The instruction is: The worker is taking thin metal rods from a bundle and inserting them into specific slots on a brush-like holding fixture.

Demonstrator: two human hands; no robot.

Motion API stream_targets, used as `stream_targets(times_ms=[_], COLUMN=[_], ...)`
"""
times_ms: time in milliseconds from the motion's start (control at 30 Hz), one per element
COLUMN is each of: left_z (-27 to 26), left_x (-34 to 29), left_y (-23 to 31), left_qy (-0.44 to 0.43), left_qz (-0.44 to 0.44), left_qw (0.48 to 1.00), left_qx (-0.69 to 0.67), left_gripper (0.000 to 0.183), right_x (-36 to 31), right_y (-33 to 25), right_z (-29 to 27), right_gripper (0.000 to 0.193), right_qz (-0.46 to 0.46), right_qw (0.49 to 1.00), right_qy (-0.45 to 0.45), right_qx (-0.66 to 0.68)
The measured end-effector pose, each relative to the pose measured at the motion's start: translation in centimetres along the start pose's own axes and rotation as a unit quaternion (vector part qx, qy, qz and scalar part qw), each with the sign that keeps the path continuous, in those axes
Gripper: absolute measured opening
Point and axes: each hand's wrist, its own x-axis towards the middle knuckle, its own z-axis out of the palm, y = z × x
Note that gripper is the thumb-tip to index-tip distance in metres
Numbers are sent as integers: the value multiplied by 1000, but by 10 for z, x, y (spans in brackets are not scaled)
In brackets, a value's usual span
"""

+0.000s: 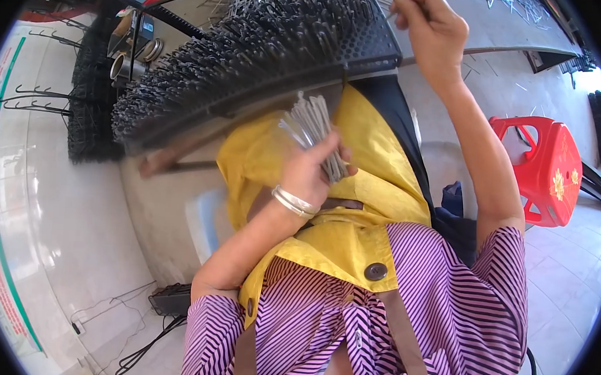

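Observation:
My left hand (309,166) is wrapped round a bundle of thin grey metal rods (311,116) in front of my yellow apron (380,141). The rods' upper ends fan out past my thumb, slightly blurred. Up at the right, my right hand (430,22) is raised with its fingers pinched, beside the right end of a black perforated rack (371,46). Something thin and greyish shows at those fingertips, too small to name. Dense rows of upright dark rods (232,64) fill most of the rack, while bare holes show at its right end.
A red plastic stool (549,170) stands to the right. Loose rods (518,8) lie on the grey table (492,34) at the far right. At the left are a dark hanging rack with hooks (94,103) and a metal cup-like container (122,68). Cables (143,347) run along the lower left floor.

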Motion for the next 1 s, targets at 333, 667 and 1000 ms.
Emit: stream_targets(times_ms=[333,667,1000], left_z=[-2,-1,11], left_x=[-3,-4,-10], left_y=[-2,-1,5], left_qy=[-11,-1,6], left_qz=[11,-8,20], left_qw=[1000,1000,997], left_qx=[26,18,70], left_gripper=[20,17,17], right_x=[9,9,-75], right_y=[17,5,-27], right_z=[27,36,2], right_gripper=[5,9,11], right_qz=[-314,-175,298], right_qw=[925,880,875], right_qy=[-166,-288,-371], right_qx=[-133,-335,87])
